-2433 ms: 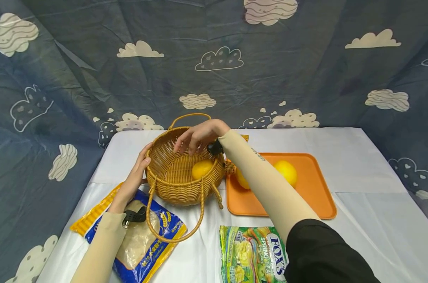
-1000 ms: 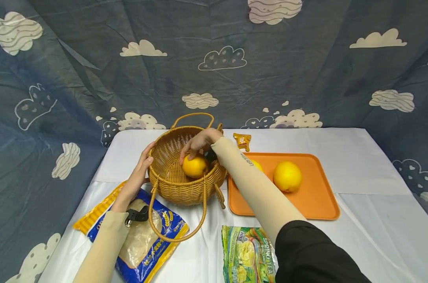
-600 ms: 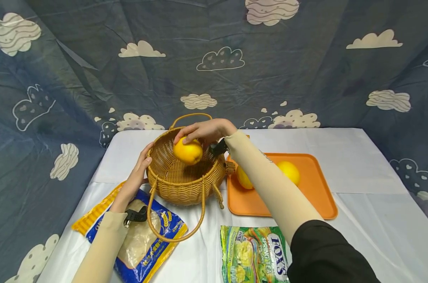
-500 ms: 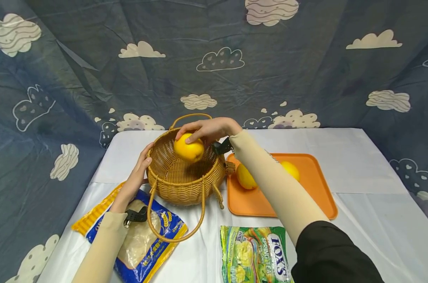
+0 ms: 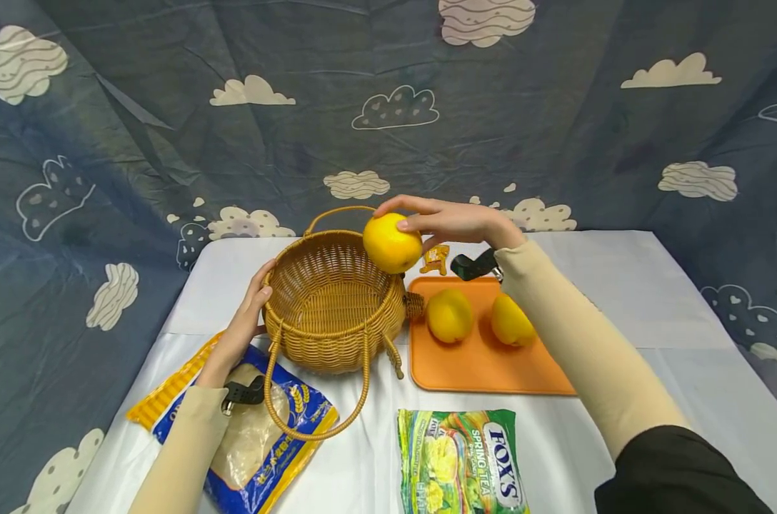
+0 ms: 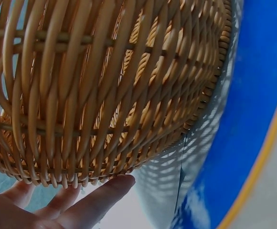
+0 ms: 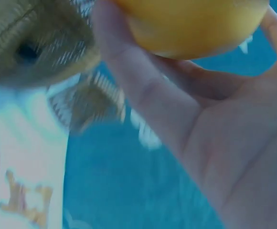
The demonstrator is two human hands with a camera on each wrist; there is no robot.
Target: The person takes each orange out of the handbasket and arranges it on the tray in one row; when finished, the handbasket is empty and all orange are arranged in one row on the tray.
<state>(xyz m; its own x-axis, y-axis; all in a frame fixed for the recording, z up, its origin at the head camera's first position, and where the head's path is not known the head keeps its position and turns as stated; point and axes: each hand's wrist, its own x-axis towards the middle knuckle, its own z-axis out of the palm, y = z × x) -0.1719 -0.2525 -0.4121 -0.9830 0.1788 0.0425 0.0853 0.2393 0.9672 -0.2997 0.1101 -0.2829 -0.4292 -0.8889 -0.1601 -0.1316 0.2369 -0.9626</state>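
Observation:
A round, glossy yellow fruit is held between the thumb and fingers of my right hand, over the right rim of the wicker basket. In the right wrist view the fruit shows close up, partly cut off by the frame's top. My left hand rests against the basket's left rim with its fingers extended. The left wrist view shows its fingers touching the rim beside the woven wall. No fruit shows inside the basket.
An orange tray right of the basket bears two yellow fruits. Behind it lies a small gold-wrapped snack. A green FOX'S candy bag lies in front, and a blue-and-yellow bag lies under my left forearm. The basket handle hangs forward.
My right hand has reached into the basket, gripped the yellow fruit, lifted it out and moved up and right with it. My left hand has stayed at the rim.

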